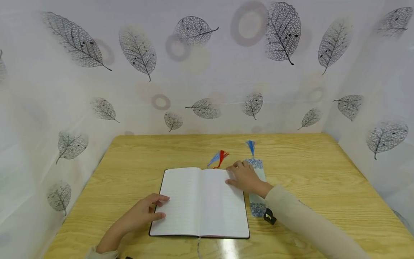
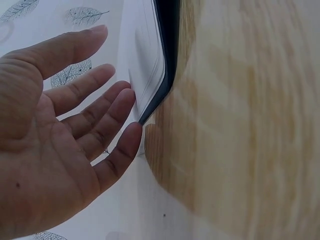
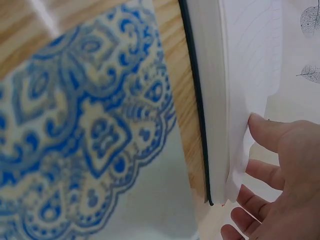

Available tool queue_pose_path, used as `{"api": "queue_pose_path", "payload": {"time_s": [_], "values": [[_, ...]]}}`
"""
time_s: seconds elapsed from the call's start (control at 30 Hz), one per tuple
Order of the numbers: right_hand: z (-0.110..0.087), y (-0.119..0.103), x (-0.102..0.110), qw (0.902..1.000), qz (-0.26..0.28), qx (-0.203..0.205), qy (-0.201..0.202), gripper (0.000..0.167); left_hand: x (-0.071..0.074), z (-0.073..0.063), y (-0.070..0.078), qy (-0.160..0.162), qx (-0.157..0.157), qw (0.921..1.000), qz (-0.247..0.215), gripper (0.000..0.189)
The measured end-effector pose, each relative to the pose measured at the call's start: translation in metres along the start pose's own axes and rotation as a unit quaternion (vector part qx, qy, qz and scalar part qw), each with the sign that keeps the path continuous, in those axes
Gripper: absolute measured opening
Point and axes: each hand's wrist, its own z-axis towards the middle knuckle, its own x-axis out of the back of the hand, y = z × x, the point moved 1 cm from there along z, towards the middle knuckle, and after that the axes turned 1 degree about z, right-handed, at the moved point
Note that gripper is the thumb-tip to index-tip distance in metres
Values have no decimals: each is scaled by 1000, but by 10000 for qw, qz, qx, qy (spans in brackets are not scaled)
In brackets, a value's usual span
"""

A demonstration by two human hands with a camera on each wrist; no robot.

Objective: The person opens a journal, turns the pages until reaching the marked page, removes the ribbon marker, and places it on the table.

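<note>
An open notebook (image 1: 181, 201) with lined white pages and a dark cover lies on the table. My left hand (image 1: 142, 214) is at its left edge, thumb and fingers spread over the page margin; in the left wrist view the fingertips (image 2: 131, 132) meet the cover's corner. At the upper right corner of the right page is my right hand (image 1: 244, 176). Its thumb lies against the page in the right wrist view, fingers (image 3: 252, 202) apart along the edge. Under the right wrist, beside the notebook, lies a blue-and-white patterned bookmark (image 1: 257, 210) with a blue tassel (image 1: 251, 147).
A light blue tassel (image 1: 213, 158) and a red tassel (image 1: 222, 157) stick out past the notebook's top edge. A thin ribbon (image 1: 198, 248) hangs from its bottom. Around the wooden table (image 1: 323, 169) hangs a leaf-printed white sheet (image 1: 226, 82).
</note>
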Motion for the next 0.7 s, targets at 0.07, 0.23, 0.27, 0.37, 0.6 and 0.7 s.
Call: {"api": "queue_pose_path", "payload": {"time_s": [0.07, 0.23, 0.27, 0.37, 0.6, 0.7], "values": [[0, 0, 1, 9999, -9, -13, 128, 46, 0, 1, 0, -10, -23, 10000, -3, 46], [-1, -2, 8, 9986, 253, -100, 443, 36, 0, 2, 0, -27, -31, 10000, -60, 47], [-1, -2, 10, 9981, 389, -160, 447, 36, 0, 2, 0, -34, -59, 9999, -80, 47], [-5, -3, 14, 9930, 1096, -353, 262, 33, 0, 1, 1, -71, -138, 9998, -117, 47], [-15, -3, 16, 9557, 2926, -119, -291, 41, 1, -1, 2, -156, 9, 9998, -80, 47], [-19, -4, 17, 9169, 3944, -150, -594, 62, 2, -1, 2, -157, 38, 9998, -68, 47]]}}
